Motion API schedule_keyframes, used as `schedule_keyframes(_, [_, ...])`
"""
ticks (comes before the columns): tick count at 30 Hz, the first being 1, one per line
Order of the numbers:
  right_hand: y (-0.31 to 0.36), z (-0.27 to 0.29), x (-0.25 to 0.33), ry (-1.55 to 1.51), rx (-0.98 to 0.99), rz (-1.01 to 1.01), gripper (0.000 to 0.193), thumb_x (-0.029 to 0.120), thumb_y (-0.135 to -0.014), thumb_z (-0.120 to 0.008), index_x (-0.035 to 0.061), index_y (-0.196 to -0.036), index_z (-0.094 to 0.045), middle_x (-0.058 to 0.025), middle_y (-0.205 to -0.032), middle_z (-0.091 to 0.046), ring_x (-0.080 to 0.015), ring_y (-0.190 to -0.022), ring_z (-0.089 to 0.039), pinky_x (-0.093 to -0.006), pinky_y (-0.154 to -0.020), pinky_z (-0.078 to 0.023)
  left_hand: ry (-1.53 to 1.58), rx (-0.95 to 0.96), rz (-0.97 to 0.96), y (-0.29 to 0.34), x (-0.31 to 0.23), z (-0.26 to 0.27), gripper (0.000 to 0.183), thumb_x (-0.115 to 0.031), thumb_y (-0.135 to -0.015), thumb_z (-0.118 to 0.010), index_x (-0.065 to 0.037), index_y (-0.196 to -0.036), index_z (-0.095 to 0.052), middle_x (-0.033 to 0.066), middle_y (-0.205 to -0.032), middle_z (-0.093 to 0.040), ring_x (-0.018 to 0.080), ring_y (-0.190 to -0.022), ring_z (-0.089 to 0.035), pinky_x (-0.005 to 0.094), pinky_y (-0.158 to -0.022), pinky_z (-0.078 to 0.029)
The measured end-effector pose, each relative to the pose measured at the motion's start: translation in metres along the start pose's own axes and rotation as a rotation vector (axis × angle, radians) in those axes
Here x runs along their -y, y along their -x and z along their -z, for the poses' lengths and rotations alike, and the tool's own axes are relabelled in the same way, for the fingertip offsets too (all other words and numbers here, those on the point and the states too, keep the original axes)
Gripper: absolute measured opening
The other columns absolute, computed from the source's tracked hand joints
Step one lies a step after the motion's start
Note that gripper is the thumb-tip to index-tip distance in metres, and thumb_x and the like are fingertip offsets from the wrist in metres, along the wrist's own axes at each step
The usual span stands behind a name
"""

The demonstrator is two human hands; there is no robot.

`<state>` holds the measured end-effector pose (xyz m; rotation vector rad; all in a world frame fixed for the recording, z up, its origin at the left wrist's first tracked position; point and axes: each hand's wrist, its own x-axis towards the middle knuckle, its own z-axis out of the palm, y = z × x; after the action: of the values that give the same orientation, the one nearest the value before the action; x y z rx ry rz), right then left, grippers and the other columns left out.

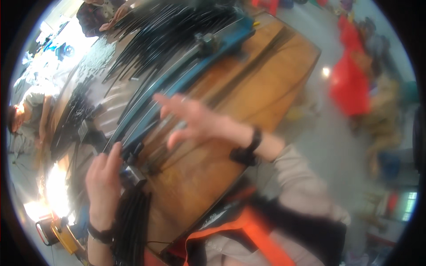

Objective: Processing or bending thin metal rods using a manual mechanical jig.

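Note:
My right hand (191, 119) hovers over the near side of a long blue metal rail (173, 86), fingers spread with nothing visible in them; motion blurs it. My left hand (103, 179) is beside the rail's near end, fingers stretched upward and the thumb side partly hidden; no held thing shows. A dark clamp-like fitting (132, 153) sits at that end, close to my left fingers. Just right of my left wrist lies a bundle of thin black rods or tubes (133, 217). Both wrists wear dark bands.
The rail crosses a wooden table (275, 75). Beyond it lies a large pile of thin black rods (177, 29). Two people are across the table, one far left (33, 111), one at the top (100, 15). A bright lamp (57, 190) glares left; red material (350, 75) appears right.

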<state>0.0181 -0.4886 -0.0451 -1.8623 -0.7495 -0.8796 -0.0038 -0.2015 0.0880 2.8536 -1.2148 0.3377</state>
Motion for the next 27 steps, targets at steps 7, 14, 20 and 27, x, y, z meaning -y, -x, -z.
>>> schedule_keyframes(7, [-0.011, -0.023, 0.011, 0.161, 0.085, 0.19, 0.04, 0.022, -0.09, -0.068, 0.0122, -0.128, -0.062, -0.0018, -0.075, -0.063, -0.0195, -0.063, -0.058, -0.0327, -0.056, -0.05, -0.133, -0.037, -0.01, 0.036, 0.006, 0.019, 0.04, 0.0, -0.081, -0.065, -0.01, -0.12, -0.065, 0.007, -0.077, -0.054, 0.0243, -0.07, -0.055, 0.0387, -0.062, -0.045])
schedule_keyframes(14, [-0.026, -0.057, 0.035, 0.19, 0.084, 0.141, 0.028, 0.023, -0.092, -0.065, 0.0133, -0.119, -0.065, -0.0038, -0.072, -0.06, -0.0167, -0.062, -0.055, -0.0314, -0.053, -0.047, -0.012, 0.005, 0.128, 0.072, 0.015, 0.015, 0.038, -0.003, -0.084, -0.065, -0.009, -0.121, -0.064, 0.0075, -0.079, -0.056, 0.0249, -0.075, -0.057, 0.0386, -0.068, -0.048])
schedule_keyframes(20, [-0.021, -0.054, -0.018, 0.313, 0.034, 0.205, 0.014, 0.019, -0.096, -0.061, 0.0098, -0.104, -0.067, -0.0056, -0.079, -0.065, -0.0151, -0.067, -0.06, -0.0319, -0.059, -0.05, -0.207, -0.407, 0.612, 0.147, 0.083, 0.058, 0.021, -0.008, -0.095, -0.058, -0.002, -0.115, -0.064, 0.0179, -0.096, -0.065, 0.0319, -0.085, -0.061, 0.0402, -0.075, -0.048])
schedule_keyframes(27, [-0.088, -0.169, 0.036, -0.403, 0.347, 0.016, 0.015, 0.019, -0.094, -0.066, 0.0066, -0.102, -0.067, -0.0046, -0.072, -0.065, -0.0103, -0.062, -0.059, -0.0267, -0.059, -0.048, -0.078, -0.336, 0.673, 0.209, 0.096, 0.066, 0.021, -0.012, -0.098, -0.056, 0.002, -0.112, -0.063, 0.0218, -0.096, -0.065, 0.0321, -0.083, -0.063, 0.0368, -0.075, -0.049])
